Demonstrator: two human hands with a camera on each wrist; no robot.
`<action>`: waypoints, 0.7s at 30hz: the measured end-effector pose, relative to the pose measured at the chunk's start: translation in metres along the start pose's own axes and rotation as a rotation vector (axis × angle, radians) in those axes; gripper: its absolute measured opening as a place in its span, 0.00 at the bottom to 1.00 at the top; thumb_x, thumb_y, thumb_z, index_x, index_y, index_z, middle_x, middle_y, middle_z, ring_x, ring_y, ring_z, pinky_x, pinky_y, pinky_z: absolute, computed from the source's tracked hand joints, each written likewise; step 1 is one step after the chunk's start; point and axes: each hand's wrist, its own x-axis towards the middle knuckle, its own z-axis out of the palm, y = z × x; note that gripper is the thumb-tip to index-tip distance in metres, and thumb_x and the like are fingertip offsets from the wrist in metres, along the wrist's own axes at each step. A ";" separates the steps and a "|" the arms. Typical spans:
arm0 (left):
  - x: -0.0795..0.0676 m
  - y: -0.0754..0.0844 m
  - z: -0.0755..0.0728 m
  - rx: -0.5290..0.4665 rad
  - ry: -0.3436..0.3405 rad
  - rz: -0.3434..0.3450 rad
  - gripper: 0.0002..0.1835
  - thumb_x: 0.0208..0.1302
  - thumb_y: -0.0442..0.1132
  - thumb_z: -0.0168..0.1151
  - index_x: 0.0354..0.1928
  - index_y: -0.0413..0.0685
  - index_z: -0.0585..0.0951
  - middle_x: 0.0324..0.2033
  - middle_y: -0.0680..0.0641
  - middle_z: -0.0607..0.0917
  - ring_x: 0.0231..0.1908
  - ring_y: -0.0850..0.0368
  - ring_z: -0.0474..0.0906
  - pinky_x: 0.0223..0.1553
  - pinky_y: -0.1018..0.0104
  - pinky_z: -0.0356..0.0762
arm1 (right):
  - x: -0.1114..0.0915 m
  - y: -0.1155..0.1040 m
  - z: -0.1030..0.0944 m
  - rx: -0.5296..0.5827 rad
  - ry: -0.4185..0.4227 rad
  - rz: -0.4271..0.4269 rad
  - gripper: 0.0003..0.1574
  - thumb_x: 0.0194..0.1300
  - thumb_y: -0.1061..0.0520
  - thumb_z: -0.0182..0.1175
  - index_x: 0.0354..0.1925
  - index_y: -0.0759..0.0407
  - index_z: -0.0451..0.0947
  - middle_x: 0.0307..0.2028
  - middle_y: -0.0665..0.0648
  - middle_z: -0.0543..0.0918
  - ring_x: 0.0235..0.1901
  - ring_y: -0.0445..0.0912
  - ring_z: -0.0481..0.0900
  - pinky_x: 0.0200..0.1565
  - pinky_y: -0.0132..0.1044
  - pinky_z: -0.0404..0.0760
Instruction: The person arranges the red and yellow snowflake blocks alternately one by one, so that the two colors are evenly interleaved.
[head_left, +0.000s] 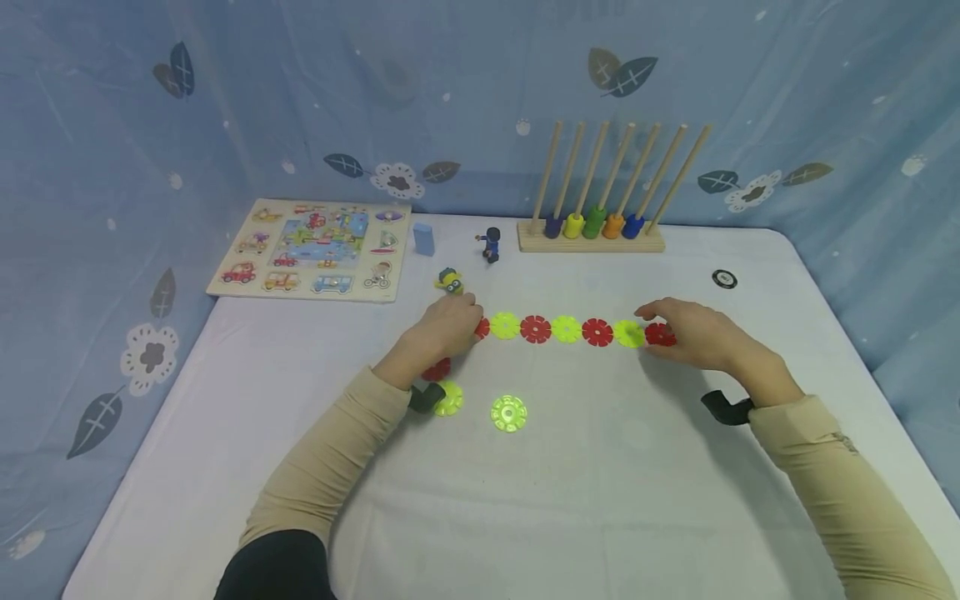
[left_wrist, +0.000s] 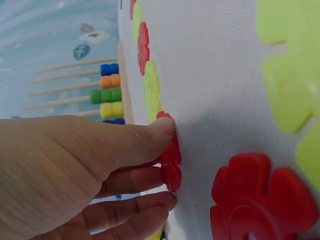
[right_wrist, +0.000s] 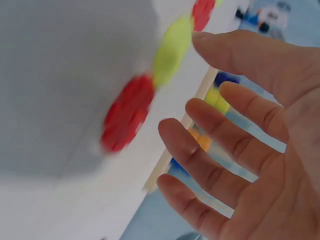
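A row of red and yellow-green flower-shaped plastic discs, alternating in colour, runs across the white table. My left hand [head_left: 442, 327] pinches the red disc [left_wrist: 172, 175] at the row's left end between thumb and fingers. Over the right end, my right hand [head_left: 697, 333] hovers with its fingers spread and relaxed, beside the last red disc [right_wrist: 129, 115]; nothing is in its grasp. Near my left wrist lie another red disc [head_left: 437, 370] and a yellow-green disc [head_left: 450, 400], partly covered by the arm and a black strap. A separate yellow-green disc [head_left: 509, 413] lies below the row.
Behind the row stand a wooden peg rack [head_left: 592, 242] with coloured beads, a small blue-clad figure [head_left: 491, 244], a blue block [head_left: 423, 239] and a yellow-green toy [head_left: 450, 281]. A picture puzzle board [head_left: 300, 290] lies back left; a black round token [head_left: 724, 279] lies right.
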 end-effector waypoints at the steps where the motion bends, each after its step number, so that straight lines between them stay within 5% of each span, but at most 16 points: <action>1: 0.000 0.000 0.000 0.002 0.000 0.001 0.16 0.65 0.43 0.63 0.49 0.41 0.81 0.43 0.45 0.80 0.40 0.53 0.75 0.44 0.61 0.79 | 0.001 -0.006 0.001 -0.001 -0.002 -0.015 0.35 0.57 0.53 0.68 0.61 0.59 0.71 0.54 0.62 0.80 0.47 0.55 0.81 0.47 0.54 0.81; 12: 0.000 0.001 0.001 0.002 0.004 0.001 0.16 0.65 0.42 0.62 0.50 0.40 0.81 0.44 0.45 0.80 0.41 0.53 0.76 0.46 0.61 0.79 | 0.019 -0.071 0.021 -0.033 -0.008 -0.235 0.31 0.57 0.51 0.69 0.58 0.56 0.74 0.47 0.54 0.83 0.43 0.47 0.83 0.46 0.45 0.83; 21: 0.000 0.002 0.001 0.018 0.028 0.013 0.15 0.65 0.42 0.62 0.48 0.40 0.81 0.43 0.44 0.80 0.41 0.52 0.77 0.45 0.60 0.79 | 0.023 -0.113 0.032 -0.071 0.017 -0.412 0.32 0.55 0.46 0.70 0.57 0.50 0.76 0.51 0.51 0.83 0.50 0.48 0.82 0.52 0.44 0.82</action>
